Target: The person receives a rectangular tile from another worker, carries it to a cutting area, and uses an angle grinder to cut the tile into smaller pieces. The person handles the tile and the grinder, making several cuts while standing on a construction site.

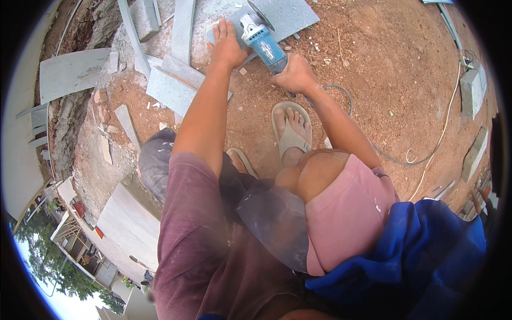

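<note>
My right hand (296, 73) is wrapped round the rear body of a teal angle grinder (265, 47). Its disc (260, 14) stands on edge over a grey stone slab (290, 18) lying on the ground; whether the disc touches the slab I cannot tell. To the left of the grinder, my left hand (228, 45) lies flat on the same slab, fingers stretched toward the far side. A dark power cord (341, 89) trails from the grinder across the dirt to the right.
Offcut slabs (169, 89) and narrow strips (183, 32) lie left of my hands. My sandalled foot (292, 128) is close below the grinder. A pale cable (445, 128) runs along the right, near stone blocks (472, 92). A tree trunk (74, 128) stands at far left.
</note>
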Motion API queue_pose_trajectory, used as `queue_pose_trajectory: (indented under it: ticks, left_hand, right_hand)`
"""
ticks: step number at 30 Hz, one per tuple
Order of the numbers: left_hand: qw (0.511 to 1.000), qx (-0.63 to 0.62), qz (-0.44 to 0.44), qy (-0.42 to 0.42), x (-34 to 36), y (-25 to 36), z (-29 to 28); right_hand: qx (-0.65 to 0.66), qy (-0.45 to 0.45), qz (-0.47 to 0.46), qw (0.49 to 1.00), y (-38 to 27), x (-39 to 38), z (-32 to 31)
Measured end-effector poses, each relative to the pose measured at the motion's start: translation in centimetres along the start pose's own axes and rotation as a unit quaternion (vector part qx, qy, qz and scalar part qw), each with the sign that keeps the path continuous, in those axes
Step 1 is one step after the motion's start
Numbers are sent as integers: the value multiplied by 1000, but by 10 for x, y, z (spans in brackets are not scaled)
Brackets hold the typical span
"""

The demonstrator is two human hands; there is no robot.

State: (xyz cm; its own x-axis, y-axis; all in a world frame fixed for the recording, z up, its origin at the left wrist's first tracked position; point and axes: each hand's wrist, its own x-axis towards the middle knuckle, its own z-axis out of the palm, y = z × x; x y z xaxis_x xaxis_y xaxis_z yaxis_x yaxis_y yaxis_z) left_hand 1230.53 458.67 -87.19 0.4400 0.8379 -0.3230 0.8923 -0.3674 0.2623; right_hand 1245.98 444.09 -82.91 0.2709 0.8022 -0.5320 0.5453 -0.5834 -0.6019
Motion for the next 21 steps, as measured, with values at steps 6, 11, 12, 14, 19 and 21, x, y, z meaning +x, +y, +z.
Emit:
queue_pose_trajectory:
  ticks: [6, 11, 12, 14, 19, 21]
  left_hand:
    - [1000, -1, 2, 6, 1, -2, 3]
    - [1000, -8, 11, 21, 3, -7, 9]
    - [1000, -10, 10, 20, 3, -8, 10]
    - [1000, -12, 6, 16, 2, -7, 7]
    - [1000, 4, -3, 0, 2, -1, 3]
    - [1000, -5, -2, 10, 2, -7, 5]
  right_hand:
    - [0, 8, -3, 1000, 1, -3, 1]
    - [-5, 30, -15, 999, 6, -5, 5]
    - [-6, 41, -20, 999, 8, -5, 6]
    - [-7, 7, -4, 1000, 3, -8, 1]
    - [-15, 20, -3, 1000, 9, -9, 3]
    - [-10, 11, -1, 1000, 7, -11, 2]
